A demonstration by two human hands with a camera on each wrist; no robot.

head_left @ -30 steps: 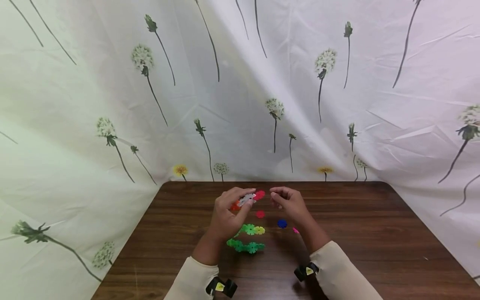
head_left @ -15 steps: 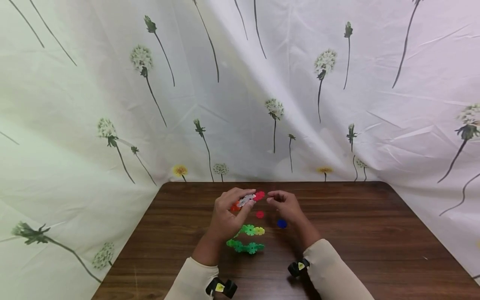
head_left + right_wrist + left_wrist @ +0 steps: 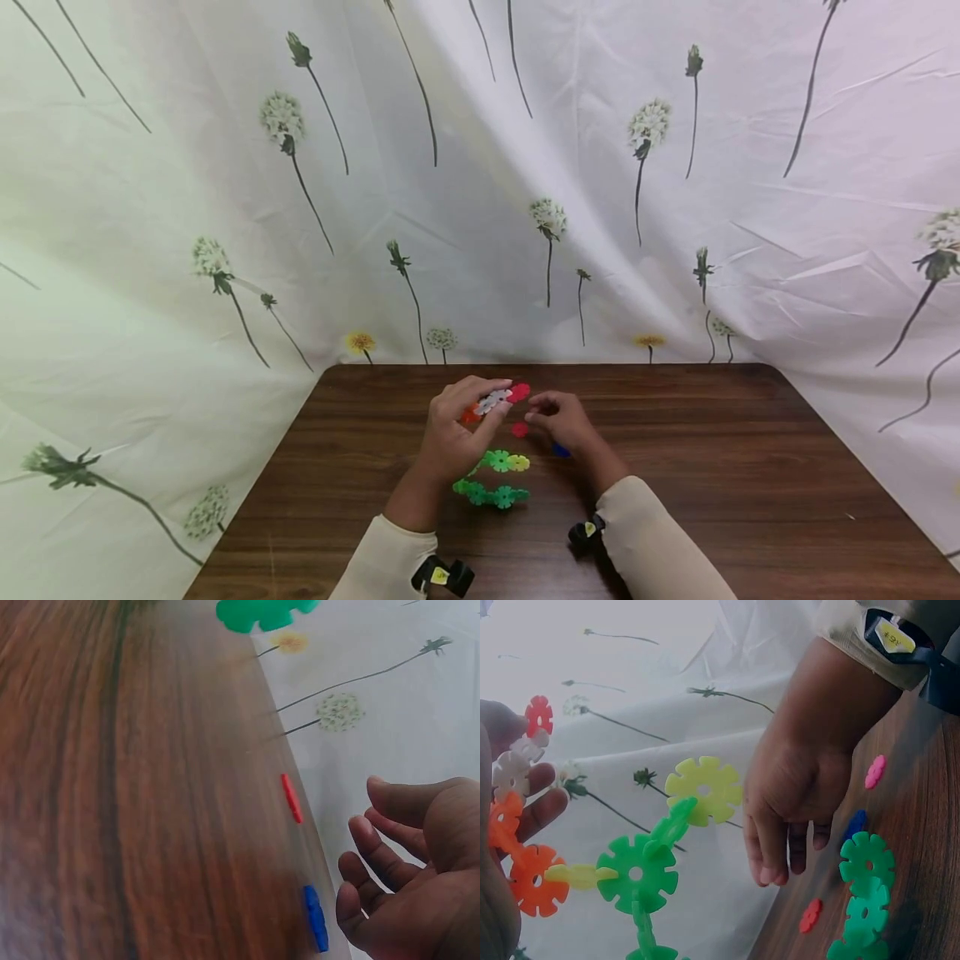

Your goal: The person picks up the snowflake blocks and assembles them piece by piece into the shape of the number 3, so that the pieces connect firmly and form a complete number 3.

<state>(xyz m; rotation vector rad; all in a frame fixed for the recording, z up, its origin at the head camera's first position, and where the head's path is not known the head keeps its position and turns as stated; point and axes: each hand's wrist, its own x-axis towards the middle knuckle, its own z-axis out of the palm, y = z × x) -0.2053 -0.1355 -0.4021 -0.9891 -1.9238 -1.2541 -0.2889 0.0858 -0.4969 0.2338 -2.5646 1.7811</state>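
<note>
My left hand [image 3: 456, 429] pinches a chain of interlocking plastic flower discs [image 3: 493, 401] above the table. In the left wrist view this chain runs from a red end disc [image 3: 539, 715] through white and orange ones to a yellow link and green discs [image 3: 636, 874], with a yellow-green disc [image 3: 703, 790] joined on. Its lower green part [image 3: 504, 496] hangs below the hand in the head view. My right hand [image 3: 564, 421] holds nothing, its fingers loosely bent. It hovers just right of the chain's red end, over a loose red disc [image 3: 520, 430].
A loose blue disc [image 3: 316, 918] lies on the brown wooden table [image 3: 675, 467], partly hidden by the right wrist in the head view. A pink disc [image 3: 875, 772] lies beyond it in the left wrist view. Behind the table hangs a flower-printed cloth [image 3: 480, 208].
My right hand has moved left and a little lower, toward the loose red disc, covering the pink disc and part of the blue one. The left hand stays in place with the chain.
</note>
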